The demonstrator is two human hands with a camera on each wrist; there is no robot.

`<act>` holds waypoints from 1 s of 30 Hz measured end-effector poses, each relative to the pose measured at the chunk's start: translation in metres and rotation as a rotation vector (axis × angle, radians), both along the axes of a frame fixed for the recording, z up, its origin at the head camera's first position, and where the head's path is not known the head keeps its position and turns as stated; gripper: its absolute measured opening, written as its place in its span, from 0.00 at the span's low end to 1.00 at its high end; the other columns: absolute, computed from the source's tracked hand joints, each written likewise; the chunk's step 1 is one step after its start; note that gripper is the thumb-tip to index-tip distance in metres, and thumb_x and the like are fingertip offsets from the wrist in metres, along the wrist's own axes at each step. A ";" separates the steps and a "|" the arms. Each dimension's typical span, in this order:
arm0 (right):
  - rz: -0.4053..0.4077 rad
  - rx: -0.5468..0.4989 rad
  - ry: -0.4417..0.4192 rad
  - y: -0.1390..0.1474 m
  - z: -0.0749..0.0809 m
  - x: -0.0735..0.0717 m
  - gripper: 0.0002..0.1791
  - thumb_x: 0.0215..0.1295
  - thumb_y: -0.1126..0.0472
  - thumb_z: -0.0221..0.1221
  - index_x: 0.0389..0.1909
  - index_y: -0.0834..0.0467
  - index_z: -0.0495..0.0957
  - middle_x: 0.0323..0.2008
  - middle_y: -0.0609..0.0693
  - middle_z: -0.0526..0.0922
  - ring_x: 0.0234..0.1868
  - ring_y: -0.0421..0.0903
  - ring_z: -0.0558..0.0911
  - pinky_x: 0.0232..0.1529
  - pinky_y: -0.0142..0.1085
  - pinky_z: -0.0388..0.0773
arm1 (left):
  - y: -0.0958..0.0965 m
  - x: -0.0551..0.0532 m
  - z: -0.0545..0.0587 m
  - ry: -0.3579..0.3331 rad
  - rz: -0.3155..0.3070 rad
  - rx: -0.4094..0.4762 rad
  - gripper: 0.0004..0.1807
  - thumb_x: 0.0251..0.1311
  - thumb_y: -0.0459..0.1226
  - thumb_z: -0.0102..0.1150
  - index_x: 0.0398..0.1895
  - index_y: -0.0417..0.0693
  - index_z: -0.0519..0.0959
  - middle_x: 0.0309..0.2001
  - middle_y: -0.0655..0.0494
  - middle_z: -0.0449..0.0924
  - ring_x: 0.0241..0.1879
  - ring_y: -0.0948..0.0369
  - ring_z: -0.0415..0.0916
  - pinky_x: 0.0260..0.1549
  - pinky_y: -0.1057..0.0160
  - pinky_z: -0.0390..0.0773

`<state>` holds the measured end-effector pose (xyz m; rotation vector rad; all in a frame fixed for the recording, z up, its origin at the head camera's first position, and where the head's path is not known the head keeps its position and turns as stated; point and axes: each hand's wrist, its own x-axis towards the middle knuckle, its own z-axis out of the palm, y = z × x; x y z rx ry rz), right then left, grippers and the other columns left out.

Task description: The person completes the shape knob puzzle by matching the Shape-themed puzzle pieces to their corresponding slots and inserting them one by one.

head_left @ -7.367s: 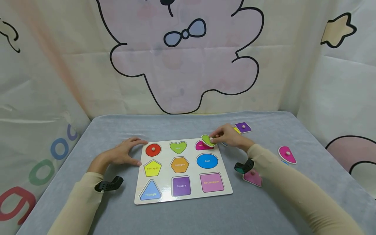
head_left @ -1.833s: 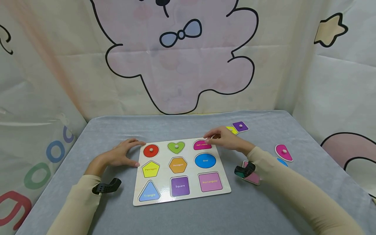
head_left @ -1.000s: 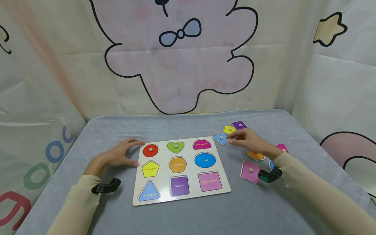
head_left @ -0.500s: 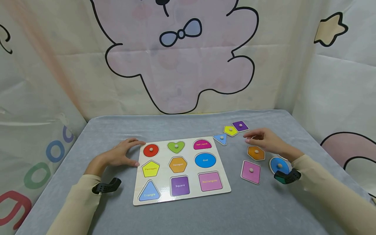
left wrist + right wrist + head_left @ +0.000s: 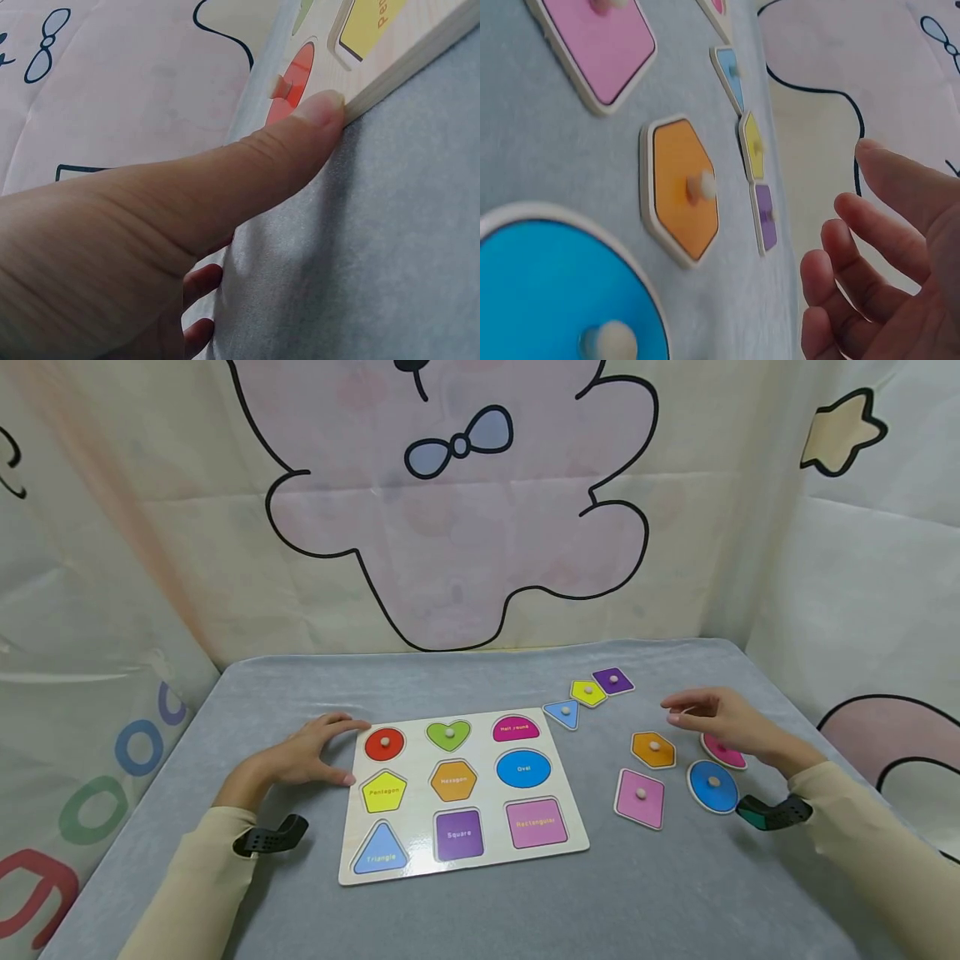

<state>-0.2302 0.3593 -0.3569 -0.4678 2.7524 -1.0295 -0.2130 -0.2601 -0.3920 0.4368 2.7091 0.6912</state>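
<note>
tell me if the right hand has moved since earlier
Yes, in the head view the right hand has moved rightward, away from the puzzle board and past the loose orange hexagon.

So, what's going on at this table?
Someone is at a shape-puzzle board. Their left hand touches its edge; the red circle and green heart sit in it. The right hand, holding nothing, hangs near the magenta half-round piece, which lies loose on the gray cloth with six other knobbed pieces.
</note>
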 end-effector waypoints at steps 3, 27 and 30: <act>-0.020 0.016 -0.009 0.010 -0.003 -0.001 0.22 0.74 0.59 0.58 0.62 0.67 0.76 0.55 0.67 0.82 0.41 0.28 0.79 0.39 0.27 0.82 | 0.000 0.000 0.000 -0.001 -0.001 0.001 0.47 0.49 0.53 0.76 0.74 0.56 0.67 0.76 0.34 0.53 0.73 0.31 0.49 0.65 0.21 0.56; -0.043 0.066 -0.127 0.088 -0.020 0.000 0.20 0.71 0.58 0.61 0.59 0.64 0.80 0.48 0.36 0.84 0.45 0.27 0.74 0.41 0.31 0.79 | 0.000 0.000 0.000 0.009 -0.013 -0.008 0.47 0.50 0.52 0.76 0.74 0.56 0.67 0.76 0.34 0.54 0.73 0.32 0.50 0.64 0.21 0.57; -0.029 0.070 -0.159 0.093 -0.023 -0.001 0.19 0.71 0.58 0.61 0.58 0.64 0.81 0.49 0.36 0.84 0.46 0.25 0.74 0.42 0.29 0.79 | 0.000 0.000 0.000 0.006 -0.010 -0.010 0.47 0.50 0.53 0.76 0.74 0.57 0.67 0.76 0.34 0.54 0.73 0.32 0.50 0.64 0.21 0.57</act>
